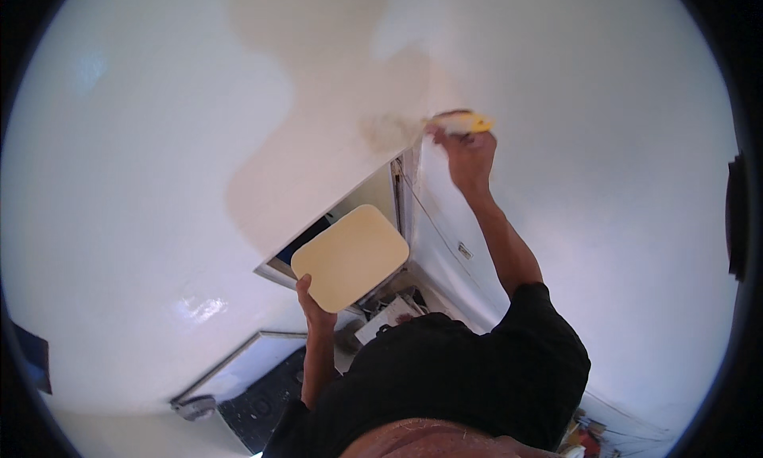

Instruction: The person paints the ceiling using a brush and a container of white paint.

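Pale surfaces fill my feed: the left wall point(151, 164) from eight o'clock up to twelve, the right wall point(612, 188) from one round to four, and a tan shadow point(346, 85) across the left one. At five o'clock, the black shirt point(469, 371). Just seven-ward of centre sits the cream tray point(350, 255), tipped toward me, with an opening point(373, 193) behind it; the black slab point(266, 398) lies at seven.

Now the hands! Between seven and eight, the left hand point(316, 305) grips the tray's near corner, thumb over its face. Between one and two, the right hand point(470, 154) is closed around a yellow-ended tool point(478, 123) up at the corner, right beside a smudgy patch point(385, 132) at twelve.

My read: I'm in the surface-working step along that corner, tray as support. The next move calls for a steady wrist, the tool's edge meeting the wall evenly, and the tray kept level and near.

What can't I see? The tool is smeared by blur, so its kind and any contact with the wall escape me. The left fingers hide beneath the tray, which could equally be a lid. The tray blocks most of the opening, and the clutter point(590, 436) between four and five is cut off.
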Demonstrator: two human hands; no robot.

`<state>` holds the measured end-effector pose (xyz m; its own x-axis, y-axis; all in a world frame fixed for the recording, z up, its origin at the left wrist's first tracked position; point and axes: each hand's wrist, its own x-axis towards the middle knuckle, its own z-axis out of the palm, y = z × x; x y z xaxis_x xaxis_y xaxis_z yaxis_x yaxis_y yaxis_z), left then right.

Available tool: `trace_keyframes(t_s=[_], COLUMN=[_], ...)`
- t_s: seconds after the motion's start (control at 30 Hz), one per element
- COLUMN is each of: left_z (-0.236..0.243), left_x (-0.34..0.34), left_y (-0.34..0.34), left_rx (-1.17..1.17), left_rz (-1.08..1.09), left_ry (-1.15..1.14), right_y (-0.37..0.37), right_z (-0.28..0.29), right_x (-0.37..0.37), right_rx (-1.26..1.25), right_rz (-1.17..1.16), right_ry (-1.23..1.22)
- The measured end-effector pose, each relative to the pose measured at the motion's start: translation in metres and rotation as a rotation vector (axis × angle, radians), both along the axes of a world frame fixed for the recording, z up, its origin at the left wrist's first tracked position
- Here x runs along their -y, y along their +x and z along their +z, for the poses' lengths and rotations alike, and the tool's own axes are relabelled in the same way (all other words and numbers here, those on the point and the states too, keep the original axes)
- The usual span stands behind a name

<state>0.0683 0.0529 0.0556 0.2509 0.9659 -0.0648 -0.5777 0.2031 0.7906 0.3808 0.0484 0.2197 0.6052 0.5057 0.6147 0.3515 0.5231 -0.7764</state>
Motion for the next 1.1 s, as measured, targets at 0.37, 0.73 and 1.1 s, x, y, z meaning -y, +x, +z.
trace_keyframes(t_s=[0.37, 0.73, 1.1], left_z=[0.012, 0.022, 0.014], left_x=[-0.004, 0.005, -0.001], left_y=[-0.028, -0.028, -0.034], left_rx=[-0.084, -0.09, -0.116], left_rz=[0.147, 0.34, 0.296], left_ry=[0.112, 0.023, 0.053], right_y=[0.15, 0.056, 0.017], right_z=[0.059, 0.06, 0.059], right_x=[-0.138, -0.181, -0.171], right_rx=[-0.161, 0.108, 0.018], right_rz=[-0.44, -0.406, 0.232], right_ry=[0.604, 0.493, 0.465])
